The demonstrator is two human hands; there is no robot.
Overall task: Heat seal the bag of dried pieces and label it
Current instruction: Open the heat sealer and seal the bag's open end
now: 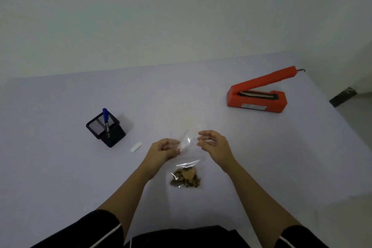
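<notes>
A clear plastic bag (186, 167) lies on the white table in front of me, with brown dried pieces (185, 179) gathered at its near end. My left hand (164, 150) pinches the bag's far, open end from the left. My right hand (214, 145) is curled at the same end on the right, fingertips at the plastic. An orange heat sealer (257, 94) stands at the far right, its arm raised. A small white label (136, 147) lies left of my left hand. A blue pen (106, 122) stands in a black mesh holder (105, 130).
The white table (60, 167) runs to a pale wall at the back. Its right edge slants down past the sealer, with floor and a dark object (343, 96) beyond. My dark sleeves and clothing fill the bottom of the view.
</notes>
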